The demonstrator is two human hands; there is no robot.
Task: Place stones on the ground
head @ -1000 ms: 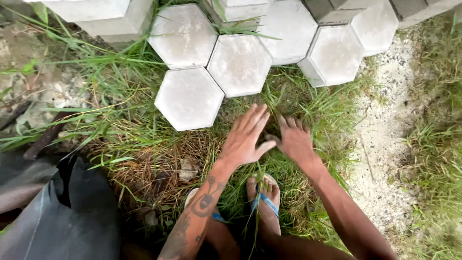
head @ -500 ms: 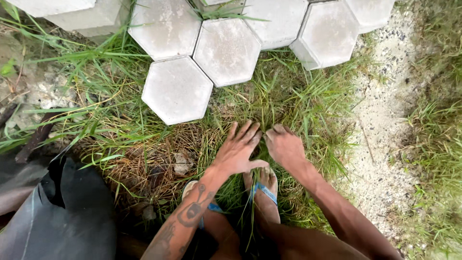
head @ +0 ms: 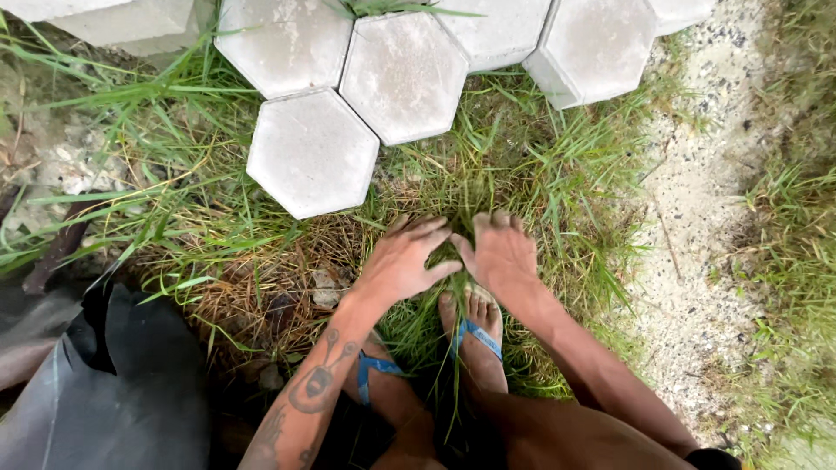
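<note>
We saw a tuft of green grass (head: 453,187) growing in the ground just below the hexagonal concrete pavers, and both hands were pressed down at its base. The left hand (head: 402,261) lay palm down with the fingers curled into the blades, and the right hand (head: 502,254) lay just beside it, also with the fingers bent down into the grass. The two hands were almost touching at the thumbs. We could not tell if the fingers were really closed around the stems, because the blades hid the fingertips.

Directly under the hands were the person's feet in blue flip-flops (head: 477,335), standing on the same patch of grass. The left forearm carried a dark tattoo (head: 318,383).

Above the hands, the nearest paver (head: 312,152) lay flat, a little to the left of the tuft, and it touched two other pavers (head: 402,74) behind it. More pavers followed in a row along the top edge of the ground. To the left of the hands there was dry brown grass (head: 252,296), and further left, at the bottom left corner, a dark sheet (head: 104,392) lay on the ground. On the right side ran a strip of pale sandy gravel (head: 697,218).
</note>
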